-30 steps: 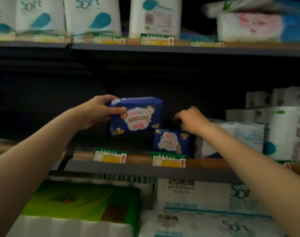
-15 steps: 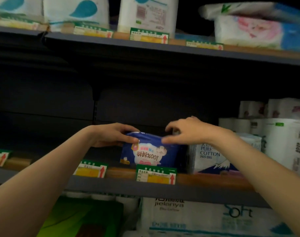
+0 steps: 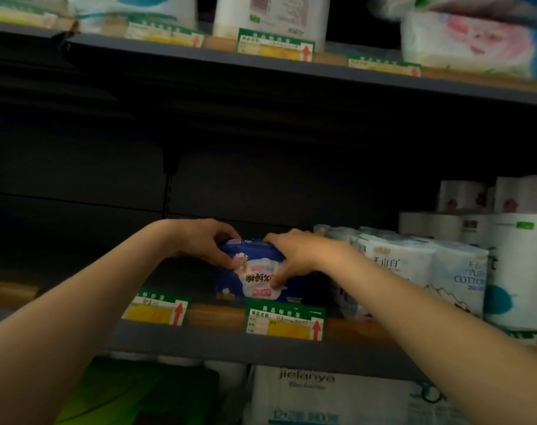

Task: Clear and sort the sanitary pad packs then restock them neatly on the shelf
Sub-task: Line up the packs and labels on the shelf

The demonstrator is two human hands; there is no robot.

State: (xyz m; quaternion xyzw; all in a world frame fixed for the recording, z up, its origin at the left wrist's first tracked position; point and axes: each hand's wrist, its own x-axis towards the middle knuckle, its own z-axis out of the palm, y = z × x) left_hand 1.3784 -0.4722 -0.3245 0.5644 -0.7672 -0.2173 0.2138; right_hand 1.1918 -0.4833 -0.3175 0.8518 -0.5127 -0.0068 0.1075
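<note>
Both hands are holding one blue pad pack (image 3: 255, 277) that is standing on its long lower edge on the middle shelf (image 3: 218, 314), print facing outward and upside down, its long axis running left to right along the shelf front. The left hand (image 3: 204, 242) is reaching in from the left, its fingers (image 3: 227, 234) curling over the top left corner while the thumb is pressing the front face. The right hand (image 3: 297, 256) is coming from the right, fingers lying over the top edge and the thumb pinching the front near the pack's middle. The pack is thus lying directly between the two hands, neither being clearly nearer. Both forearms are stretching forward and slightly upward, wrists level with the pack's top. The pack's right end is standing close to the tissue packs (image 3: 414, 277); whether they are touching cannot be told, since the right hand is covering that gap. To the left the shelf is receding into darkness. Judging from this pose, the pack is being squared up above the price tag (image 3: 285, 322).
</note>
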